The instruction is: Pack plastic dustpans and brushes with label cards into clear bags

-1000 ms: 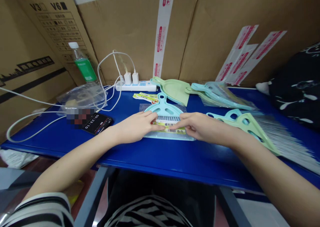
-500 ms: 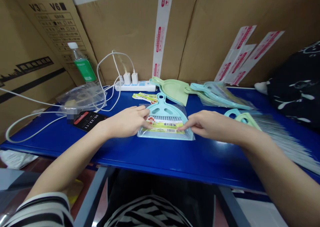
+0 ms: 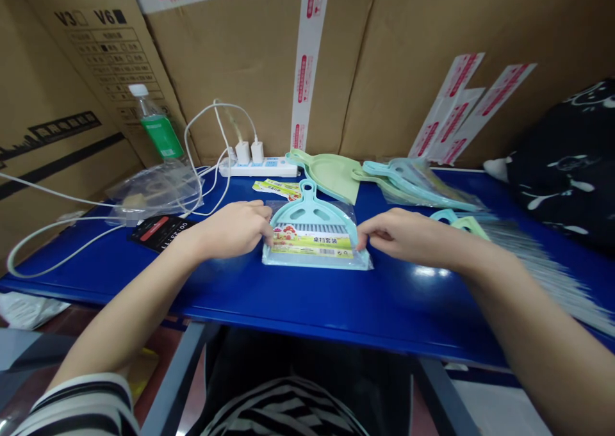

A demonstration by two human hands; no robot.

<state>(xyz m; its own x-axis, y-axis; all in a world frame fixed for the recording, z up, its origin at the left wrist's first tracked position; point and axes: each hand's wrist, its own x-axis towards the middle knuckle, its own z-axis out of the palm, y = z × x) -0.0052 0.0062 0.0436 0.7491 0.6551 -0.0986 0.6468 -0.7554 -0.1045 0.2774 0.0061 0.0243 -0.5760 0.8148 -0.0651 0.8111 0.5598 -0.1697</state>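
A light-blue dustpan and brush set (image 3: 307, 213) in a clear plastic bag lies flat on the blue table in front of me, its handle pointing away. A yellow-green printed label (image 3: 312, 241) sits across the grey bristles, inside or on the bag; I cannot tell which. My left hand (image 3: 239, 230) is closed at the set's left edge, fingers curled and thumb against the bag. At the right edge, my right hand (image 3: 401, 236) pinches the bag with thumb and curled forefinger.
Behind lie green and blue dustpans (image 3: 336, 172), a bagged set (image 3: 418, 183) and loose labels (image 3: 276, 188). Several brushes (image 3: 538, 263) are at right. A power strip (image 3: 262, 167) with cables, a bottle (image 3: 161, 129) and a phone (image 3: 161, 230) are at left. Cardboard stands behind.
My hands have moved outward from the label to the set's left and right edges. The label now shows whole and looks straighter. The set stays in place.
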